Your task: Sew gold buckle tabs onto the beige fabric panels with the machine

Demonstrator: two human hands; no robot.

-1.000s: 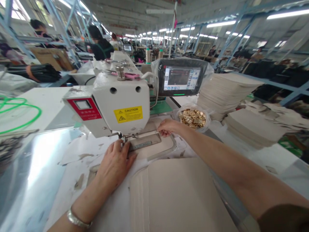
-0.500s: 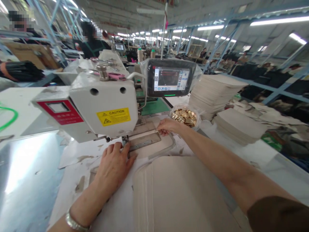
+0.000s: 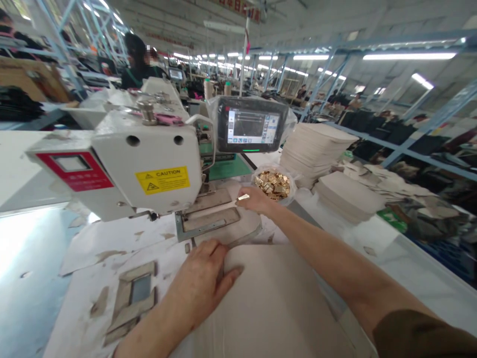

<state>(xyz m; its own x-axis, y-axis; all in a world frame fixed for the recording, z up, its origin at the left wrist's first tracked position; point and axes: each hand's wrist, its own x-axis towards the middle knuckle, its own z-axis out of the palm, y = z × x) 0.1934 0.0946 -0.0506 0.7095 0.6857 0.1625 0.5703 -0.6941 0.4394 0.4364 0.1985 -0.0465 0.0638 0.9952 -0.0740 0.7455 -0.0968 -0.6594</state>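
My left hand (image 3: 203,278) rests on the left edge of a stack of beige panels (image 3: 276,298), thumb apart from the other fingers. My right hand (image 3: 253,199) pinches a small shiny metal piece (image 3: 243,197) above the far end of the clamp frame (image 3: 212,226). A rounded beige panel (image 3: 248,226) lies beneath that frame. The white sewing machine (image 3: 149,149) with a yellow caution label stands to the left. Just behind my right hand, a plastic-lined bowl (image 3: 292,191) holds many gold-coloured metal pieces (image 3: 274,184).
A lit control screen (image 3: 251,127) stands behind the clamp. Beige panels are piled at right, in a tall stack (image 3: 313,149) and a lower one (image 3: 348,196). A taped rectangular frame (image 3: 124,298) and scraps lie at left. A person (image 3: 136,59) is in the back left.
My left hand has moved from the machine's needle area down to the panel stack. The clamp frame's near end now shows. A shiny piece is now visible in my right hand.
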